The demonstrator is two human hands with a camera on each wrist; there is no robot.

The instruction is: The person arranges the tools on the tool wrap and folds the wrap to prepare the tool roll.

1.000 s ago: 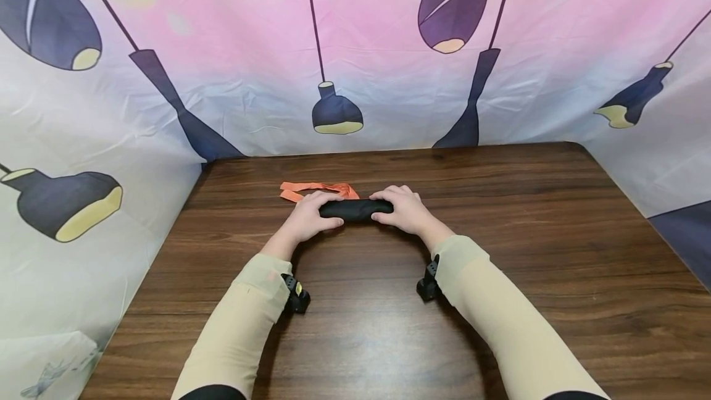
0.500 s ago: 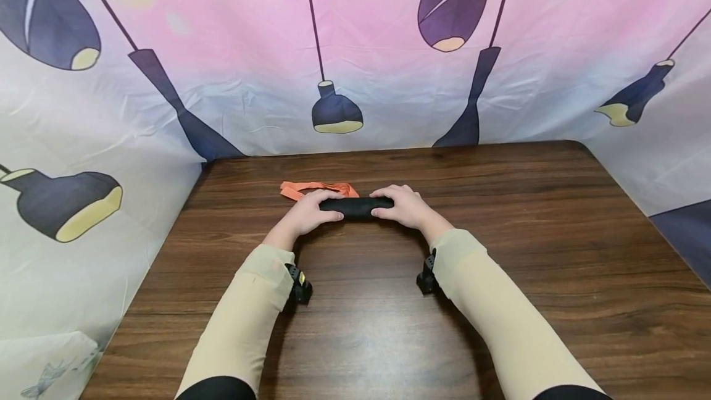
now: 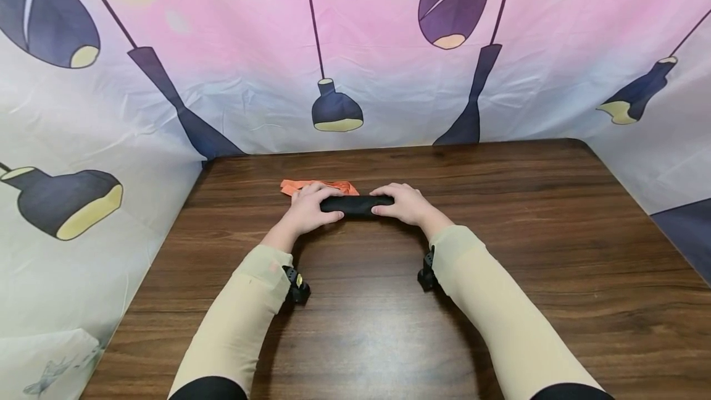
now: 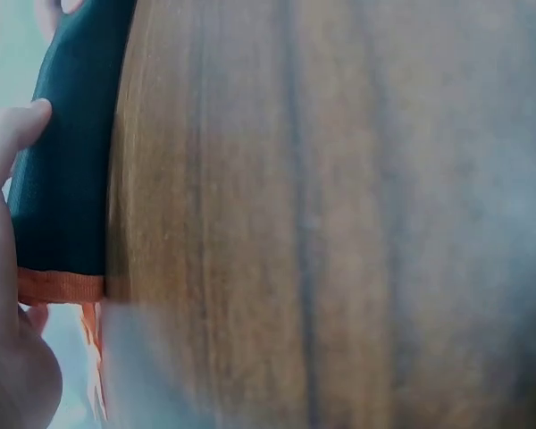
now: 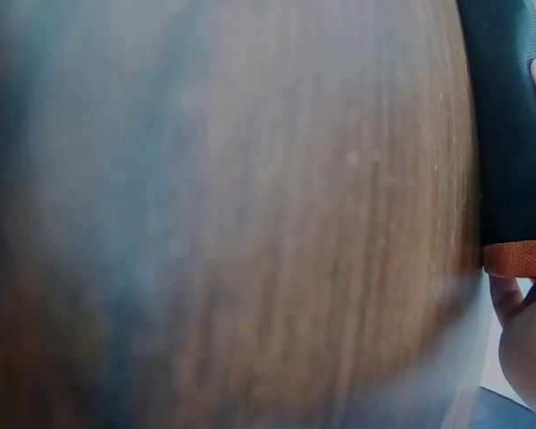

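A black rolled-up cloth (image 3: 357,205) lies crosswise on the table, low and smooth. My left hand (image 3: 307,210) grips its left end, thumb on the near side and fingers over the far side. At the right end my right hand (image 3: 408,205) grips it the same way. Orange edging (image 4: 61,286) trims the left end of the roll in the left wrist view, and matching edging (image 5: 521,259) shows in the right wrist view. Behind the roll lies an orange strap (image 3: 345,187), partly hidden by my left hand and the roll.
The dark wood table (image 3: 355,326) spreads out around both arms. A printed cloth backdrop (image 3: 250,104) with lamp drawings stands along its far edge and both sides. Small black cameras sit on both wrists, such as the left wrist camera (image 3: 297,289).
The roll looks smoother and has shifted slightly away from me, held by both hands throughout. Less of the orange strap shows; its nearer strand is now hidden behind my left hand.
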